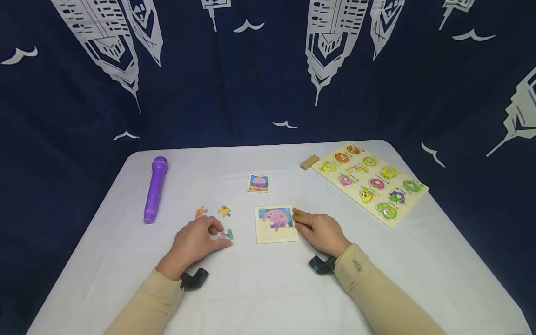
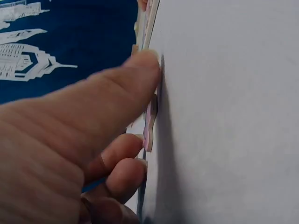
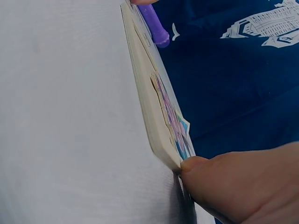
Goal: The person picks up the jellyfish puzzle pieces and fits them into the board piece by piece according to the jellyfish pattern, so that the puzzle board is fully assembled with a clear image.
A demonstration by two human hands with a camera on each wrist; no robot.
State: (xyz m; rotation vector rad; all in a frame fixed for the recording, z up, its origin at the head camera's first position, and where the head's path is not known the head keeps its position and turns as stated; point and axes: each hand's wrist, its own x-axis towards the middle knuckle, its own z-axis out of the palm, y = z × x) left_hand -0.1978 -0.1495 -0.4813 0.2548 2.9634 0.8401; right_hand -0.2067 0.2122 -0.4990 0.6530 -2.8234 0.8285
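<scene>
A small square puzzle board (image 1: pixel 268 236) lies flat, its upper part filled with a pink octopus picture and its lower part bare wood. My right hand (image 1: pixel 320 231) rests against the board's right edge; in the right wrist view the thumb (image 3: pixel 198 170) touches a corner. Over a loose pink and green puzzle piece (image 1: pixel 226 235), my left hand (image 1: pixel 194 242) has thumb and fingers spread around it. The left wrist view shows the puzzle piece (image 2: pixel 150 123) lying on the table behind the thumb; firm contact is not plain. Two other puzzle pieces (image 1: pixel 224 211) lie just beyond.
On the white table (image 1: pixel 251 288), a small octopus picture card (image 1: pixel 258 183) lies behind the board. A purple microphone-shaped toy (image 1: pixel 155 190) is at the left. A fruit puzzle board (image 1: pixel 356 184) and a small wooden block (image 1: pixel 309 162) lie at the back right.
</scene>
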